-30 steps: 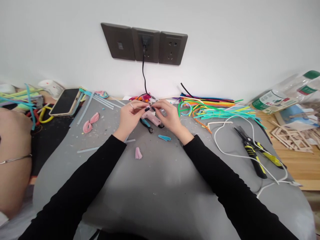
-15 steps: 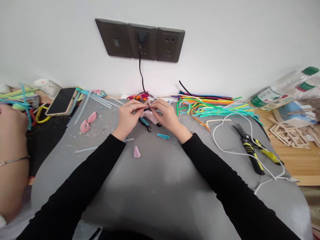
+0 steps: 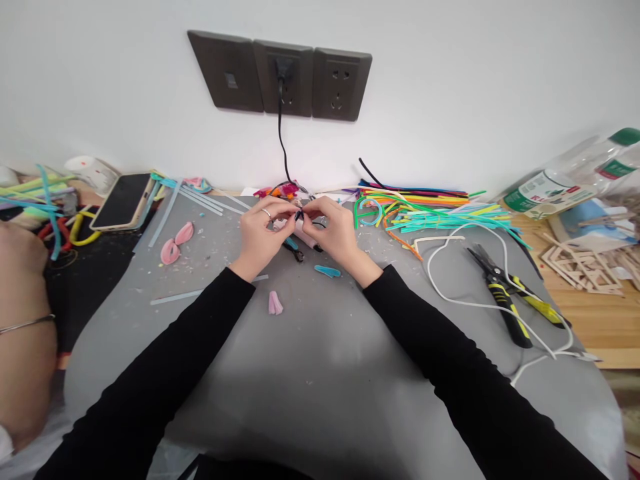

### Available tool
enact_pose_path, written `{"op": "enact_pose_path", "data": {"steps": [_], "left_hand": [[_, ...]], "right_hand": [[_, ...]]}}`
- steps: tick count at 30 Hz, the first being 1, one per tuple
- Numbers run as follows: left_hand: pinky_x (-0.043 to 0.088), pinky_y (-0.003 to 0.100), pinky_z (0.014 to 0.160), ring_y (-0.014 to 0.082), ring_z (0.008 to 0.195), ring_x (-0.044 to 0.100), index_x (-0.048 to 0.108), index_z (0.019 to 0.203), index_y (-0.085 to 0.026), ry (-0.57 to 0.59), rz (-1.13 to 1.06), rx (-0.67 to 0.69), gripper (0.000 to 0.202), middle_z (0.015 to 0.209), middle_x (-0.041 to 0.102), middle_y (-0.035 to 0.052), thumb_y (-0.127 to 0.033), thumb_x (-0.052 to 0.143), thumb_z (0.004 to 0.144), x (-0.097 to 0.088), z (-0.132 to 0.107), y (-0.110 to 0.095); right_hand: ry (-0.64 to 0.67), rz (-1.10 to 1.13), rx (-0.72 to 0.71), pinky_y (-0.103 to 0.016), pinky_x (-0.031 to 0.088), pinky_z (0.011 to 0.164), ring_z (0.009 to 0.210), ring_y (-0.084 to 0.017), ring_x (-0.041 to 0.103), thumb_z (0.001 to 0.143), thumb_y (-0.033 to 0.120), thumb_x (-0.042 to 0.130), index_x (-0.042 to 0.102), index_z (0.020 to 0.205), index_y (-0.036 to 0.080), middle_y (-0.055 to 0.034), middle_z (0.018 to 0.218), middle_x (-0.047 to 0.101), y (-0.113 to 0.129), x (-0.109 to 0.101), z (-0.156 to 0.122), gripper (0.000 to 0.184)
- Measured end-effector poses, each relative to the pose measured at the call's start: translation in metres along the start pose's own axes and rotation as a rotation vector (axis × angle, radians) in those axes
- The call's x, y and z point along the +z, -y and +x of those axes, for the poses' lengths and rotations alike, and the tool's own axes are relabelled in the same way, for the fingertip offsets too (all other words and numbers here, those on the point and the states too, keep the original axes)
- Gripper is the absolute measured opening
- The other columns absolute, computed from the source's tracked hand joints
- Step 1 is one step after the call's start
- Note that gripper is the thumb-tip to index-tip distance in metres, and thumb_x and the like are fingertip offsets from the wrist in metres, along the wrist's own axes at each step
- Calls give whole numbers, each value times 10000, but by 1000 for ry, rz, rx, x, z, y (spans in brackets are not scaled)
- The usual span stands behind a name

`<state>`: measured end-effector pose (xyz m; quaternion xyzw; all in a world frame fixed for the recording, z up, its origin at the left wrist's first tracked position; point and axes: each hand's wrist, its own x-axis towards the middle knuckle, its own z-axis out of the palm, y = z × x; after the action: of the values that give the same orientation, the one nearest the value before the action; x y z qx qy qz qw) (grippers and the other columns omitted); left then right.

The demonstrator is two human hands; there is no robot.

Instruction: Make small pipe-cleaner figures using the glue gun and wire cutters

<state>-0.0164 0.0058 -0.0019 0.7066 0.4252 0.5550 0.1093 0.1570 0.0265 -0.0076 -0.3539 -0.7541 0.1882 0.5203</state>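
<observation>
My left hand (image 3: 263, 235) and my right hand (image 3: 334, 235) meet fingertip to fingertip at the far middle of the grey mat (image 3: 320, 373). Both pinch a small dark piece between them that is too small to name. Just under the fingers lies a pink glue gun (image 3: 306, 240), its black cord (image 3: 281, 150) running up to the wall socket (image 3: 283, 78). A teal petal-shaped piece (image 3: 327, 271) and a small pink folded piece (image 3: 275, 304) lie on the mat near my wrists.
A pile of coloured pipe cleaners (image 3: 425, 210) lies at the right, with a white cable (image 3: 450, 293) and yellow-black pliers (image 3: 505, 300). A phone (image 3: 123, 199) and pink petals (image 3: 176, 243) lie at the left. Another person's arm (image 3: 23, 333) fills the left edge. Bottles (image 3: 570, 183) and wooden frames (image 3: 580, 267) are at the far right.
My two hands have drawn closer together and lifted slightly over the glue gun, fingertips now touching. The view has tilted a little downward.
</observation>
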Motion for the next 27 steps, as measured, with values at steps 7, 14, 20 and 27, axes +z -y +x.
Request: {"op": "enact_pose_path", "data": {"steps": [7, 14, 20, 27], "left_hand": [[659, 312, 794, 179, 924, 719, 757, 931, -211, -101, -70, -42, 74, 992, 733, 43, -263, 710, 907, -4, 2, 8], [667, 331, 854, 191, 1007, 719, 734, 1019, -215, -60, -245, -37, 164, 1068, 711, 61, -330, 744, 903, -3, 3, 10], [661, 381, 917, 212, 1068, 720, 717, 1097, -224, 1, -326, -26, 229, 1130, 707, 75, -366, 739, 919, -4, 1, 9], [636, 376, 927, 219, 1071, 725, 722, 1121, -232, 34, -310, -31, 272, 1136, 732, 88, -457, 691, 971, -5, 2, 7]], "right_hand": [[-157, 148, 196, -352, 612, 872, 884, -183, 727, 930, 291, 637, 685, 993, 211, -50, 946, 756, -24, -17, 13, 112], [112, 410, 173, -384, 619, 997, 1073, -207, 746, 988, 465, 622, 698, 1196, 246, -70, 1192, 765, -11, -2, 6, 311], [105, 484, 218, -413, 610, 1024, 1074, -216, 730, 948, 594, 671, 692, 1137, 250, -76, 1178, 757, -9, -2, 7, 393], [86, 507, 186, -414, 593, 1031, 1040, -208, 724, 912, 605, 720, 691, 1060, 239, -71, 1089, 757, -9, -3, 8, 396]]}}
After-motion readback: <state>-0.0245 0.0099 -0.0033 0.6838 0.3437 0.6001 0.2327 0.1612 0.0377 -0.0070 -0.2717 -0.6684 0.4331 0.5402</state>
